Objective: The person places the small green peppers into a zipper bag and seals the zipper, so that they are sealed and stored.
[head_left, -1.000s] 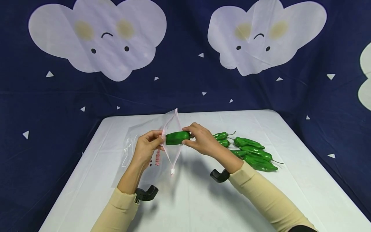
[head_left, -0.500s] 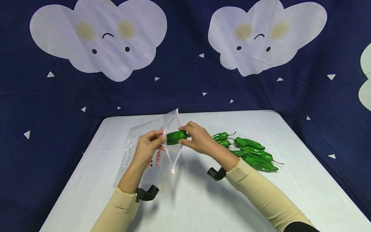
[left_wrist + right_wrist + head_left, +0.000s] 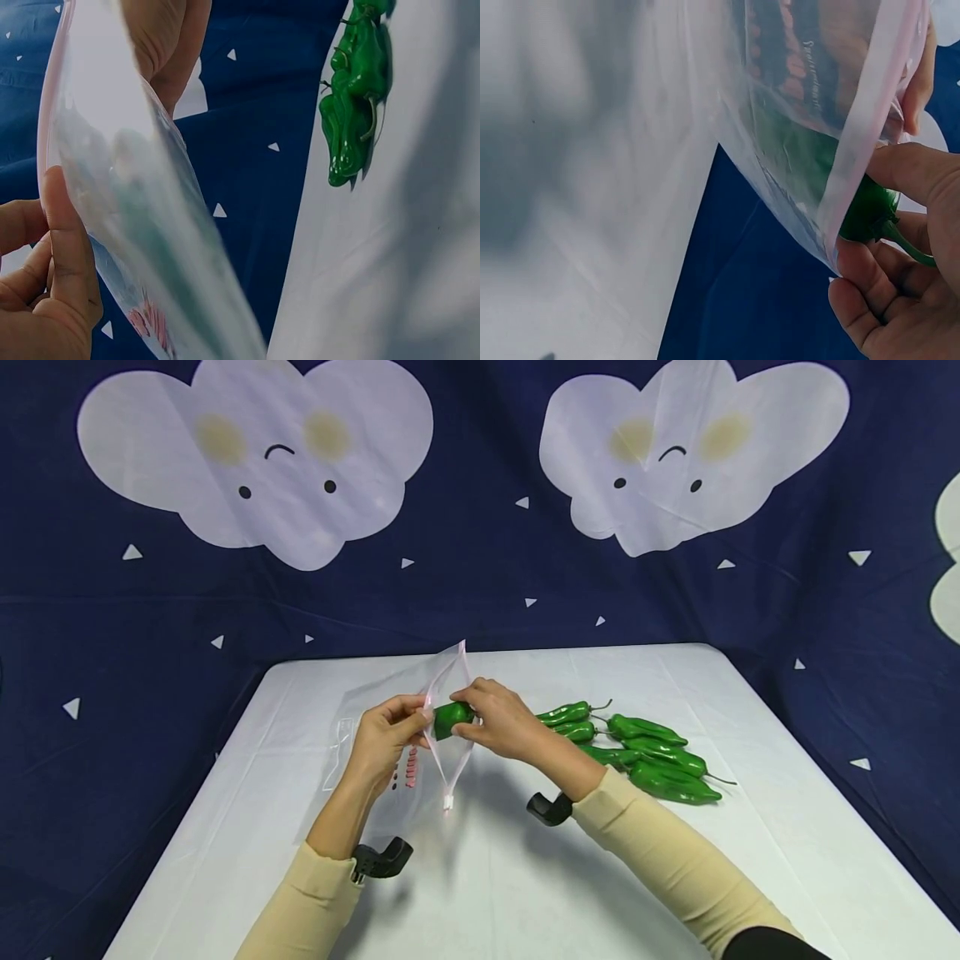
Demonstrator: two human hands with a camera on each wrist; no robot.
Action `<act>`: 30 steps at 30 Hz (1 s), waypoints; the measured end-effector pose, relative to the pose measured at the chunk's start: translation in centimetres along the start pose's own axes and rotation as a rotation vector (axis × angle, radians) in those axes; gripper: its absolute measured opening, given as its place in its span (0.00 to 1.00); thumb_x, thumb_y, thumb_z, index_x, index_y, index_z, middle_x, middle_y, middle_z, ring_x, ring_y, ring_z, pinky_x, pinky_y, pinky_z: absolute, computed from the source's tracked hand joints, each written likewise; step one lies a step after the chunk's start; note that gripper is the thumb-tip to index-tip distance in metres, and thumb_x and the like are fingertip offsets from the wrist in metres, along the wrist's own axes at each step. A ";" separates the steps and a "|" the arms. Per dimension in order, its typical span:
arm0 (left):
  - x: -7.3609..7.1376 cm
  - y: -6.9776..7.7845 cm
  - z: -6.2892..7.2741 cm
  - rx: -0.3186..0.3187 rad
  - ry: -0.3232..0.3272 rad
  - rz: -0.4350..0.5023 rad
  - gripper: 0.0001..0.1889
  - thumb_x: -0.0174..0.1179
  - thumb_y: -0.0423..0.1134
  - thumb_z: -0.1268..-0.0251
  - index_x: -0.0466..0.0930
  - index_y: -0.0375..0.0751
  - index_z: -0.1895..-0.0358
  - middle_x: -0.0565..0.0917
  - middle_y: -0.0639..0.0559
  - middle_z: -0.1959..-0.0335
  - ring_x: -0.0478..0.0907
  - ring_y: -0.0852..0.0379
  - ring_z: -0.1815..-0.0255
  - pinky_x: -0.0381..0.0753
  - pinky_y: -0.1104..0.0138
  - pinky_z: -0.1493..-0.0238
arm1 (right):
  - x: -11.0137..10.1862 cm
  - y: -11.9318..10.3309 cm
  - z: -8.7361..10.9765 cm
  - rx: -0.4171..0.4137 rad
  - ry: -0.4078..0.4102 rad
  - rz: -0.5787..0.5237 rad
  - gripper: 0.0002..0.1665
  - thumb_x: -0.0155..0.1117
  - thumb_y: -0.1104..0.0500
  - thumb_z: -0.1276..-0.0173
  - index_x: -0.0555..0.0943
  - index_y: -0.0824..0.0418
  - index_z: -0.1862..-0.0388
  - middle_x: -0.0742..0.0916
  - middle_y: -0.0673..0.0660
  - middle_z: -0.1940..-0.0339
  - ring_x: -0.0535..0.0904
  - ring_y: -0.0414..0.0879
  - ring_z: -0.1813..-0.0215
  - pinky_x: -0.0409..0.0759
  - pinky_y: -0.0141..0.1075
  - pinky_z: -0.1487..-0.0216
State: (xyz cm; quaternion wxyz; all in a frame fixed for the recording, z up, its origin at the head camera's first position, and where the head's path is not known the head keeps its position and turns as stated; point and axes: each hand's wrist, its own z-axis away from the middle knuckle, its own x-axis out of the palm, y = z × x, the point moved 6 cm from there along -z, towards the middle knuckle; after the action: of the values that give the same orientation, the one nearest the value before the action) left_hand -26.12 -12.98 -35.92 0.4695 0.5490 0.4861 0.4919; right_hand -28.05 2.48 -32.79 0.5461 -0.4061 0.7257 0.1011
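Note:
A green pepper lies across the mouth of a clear zip bag with a pink-edged seal and a white slider. My left hand pinches the near-left edge of the bag's mouth between thumb and fingers. My right hand grips the pepper's stem end. In the right wrist view the pepper reaches well inside the bag, its curved stem showing outside between my fingers. The left wrist view has the bag with a blurred green shape behind its film.
Several more green peppers lie in a group on the white table, under and beyond my right forearm. A dark blue cloth with clouds hangs behind the table. A black wrist camera mount sits at my right cuff.
My right hand has moved left, pushing the pepper deeper into the bag, so less of it shows outside. My left hand stays nearly still at the bag's mouth.

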 end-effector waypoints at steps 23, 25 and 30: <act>0.0 0.4 0.1 0.012 -0.006 -0.009 0.15 0.58 0.30 0.36 0.74 0.24 0.49 0.77 0.54 0.71 0.76 0.62 0.73 0.84 0.75 0.74 | 1.2 -0.4 -0.3 -0.038 -0.019 0.113 0.24 0.71 0.48 0.44 0.82 0.59 0.51 0.85 0.52 0.61 0.77 0.46 0.60 0.78 0.37 0.59; 0.0 0.3 0.1 0.011 0.000 -0.015 0.14 0.58 0.30 0.36 0.75 0.24 0.50 0.77 0.54 0.71 0.76 0.61 0.72 0.84 0.75 0.74 | 1.2 -0.5 -0.2 -0.040 -0.011 0.113 0.24 0.71 0.48 0.44 0.82 0.59 0.51 0.85 0.52 0.60 0.77 0.46 0.60 0.78 0.38 0.59; -0.3 0.2 0.0 0.006 0.015 -0.019 0.15 0.59 0.31 0.37 0.75 0.25 0.50 0.77 0.55 0.71 0.76 0.59 0.71 0.83 0.74 0.74 | 0.6 -0.5 0.1 -0.032 0.009 0.098 0.25 0.71 0.48 0.44 0.81 0.59 0.51 0.84 0.52 0.60 0.77 0.47 0.58 0.78 0.40 0.56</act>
State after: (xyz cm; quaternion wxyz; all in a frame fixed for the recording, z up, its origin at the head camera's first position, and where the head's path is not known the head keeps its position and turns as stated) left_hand -26.12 -13.26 -35.76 0.4689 0.5420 0.4963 0.4900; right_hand -27.67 1.90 -33.24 0.5306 -0.3791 0.7455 0.1376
